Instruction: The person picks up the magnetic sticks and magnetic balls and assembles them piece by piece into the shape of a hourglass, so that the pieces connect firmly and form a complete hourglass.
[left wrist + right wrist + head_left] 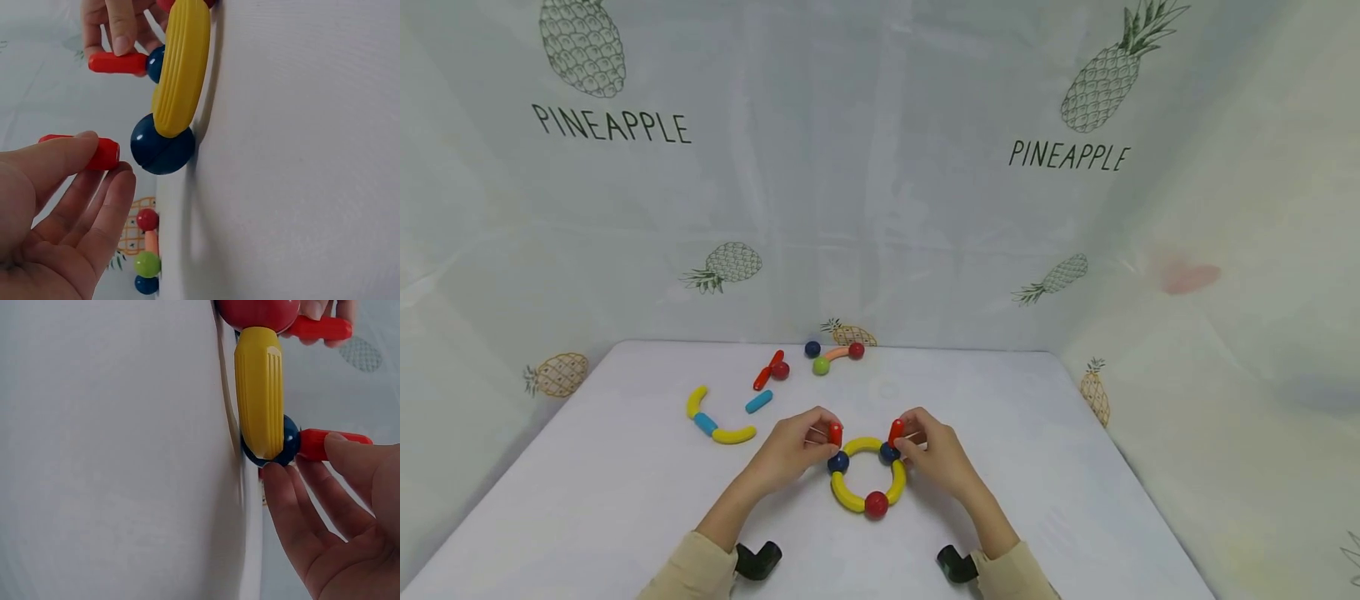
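Note:
My left hand (790,446) pinches a red rod (107,154) upright above a navy ball (162,145); the left wrist view shows a small gap between rod and ball. Another red rod (314,444) is pinched between thumb and fingers of my right hand (938,454). Its lower end meets a second navy ball (889,453), which my right fingertips also touch. Both balls belong to a ring lying on the table, made of three yellow curved sticks (847,493) and a red ball (876,505) at the near side.
Left of the ring lie a yellow-and-blue curved chain (705,423) and a loose blue rod (759,402). Farther back are red rods (763,378) with a red ball (780,371), a navy ball (812,349), and an orange curved stick (837,353) between green and red balls. A pineapple-print curtain (880,183) hangs behind.

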A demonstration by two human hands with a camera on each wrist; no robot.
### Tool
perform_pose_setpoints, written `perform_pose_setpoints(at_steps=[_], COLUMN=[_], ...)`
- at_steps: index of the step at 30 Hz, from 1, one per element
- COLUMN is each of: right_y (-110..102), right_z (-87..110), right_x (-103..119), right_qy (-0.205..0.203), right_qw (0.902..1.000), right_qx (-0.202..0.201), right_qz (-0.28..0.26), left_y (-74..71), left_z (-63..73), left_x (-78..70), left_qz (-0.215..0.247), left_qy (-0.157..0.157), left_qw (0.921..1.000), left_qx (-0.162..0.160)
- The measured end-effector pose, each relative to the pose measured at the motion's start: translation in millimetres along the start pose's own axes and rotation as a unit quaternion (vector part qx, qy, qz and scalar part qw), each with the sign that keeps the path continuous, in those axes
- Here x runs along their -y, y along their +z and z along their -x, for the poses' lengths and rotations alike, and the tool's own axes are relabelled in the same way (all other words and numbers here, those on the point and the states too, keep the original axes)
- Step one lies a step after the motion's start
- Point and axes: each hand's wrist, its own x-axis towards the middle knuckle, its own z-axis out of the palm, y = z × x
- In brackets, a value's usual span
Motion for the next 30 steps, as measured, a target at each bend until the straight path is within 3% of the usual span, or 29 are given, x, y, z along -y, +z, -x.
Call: perform_pose_setpoints(at_steps=[10, 17, 30], right_y=[1.3, 2.1, -1.4], right_z=[3.1, 5.3, 6.2], right_x=[0.4, 1.8, 4.7], right_qy=[-0.003, -0.002, -0.003], right_qw=[1.0000, 1.0000, 0.9995], right_qx=[0.000, -0.005, 0.006], right_qz=[0.001, -0.002, 0.031], left_y=[3.1, 2.7, 2.7], left_z=[-2.3, -2.6, -1.7], left_x=[3.2, 3.9, 8.3], left_qz=[-0.006, -0.005, -0.012], left_qy=[0.005, 0.028, 0.031], left_qw=[0.9998, 0.9990, 0.9994], left_qx=[0.016, 0.034, 0.008])
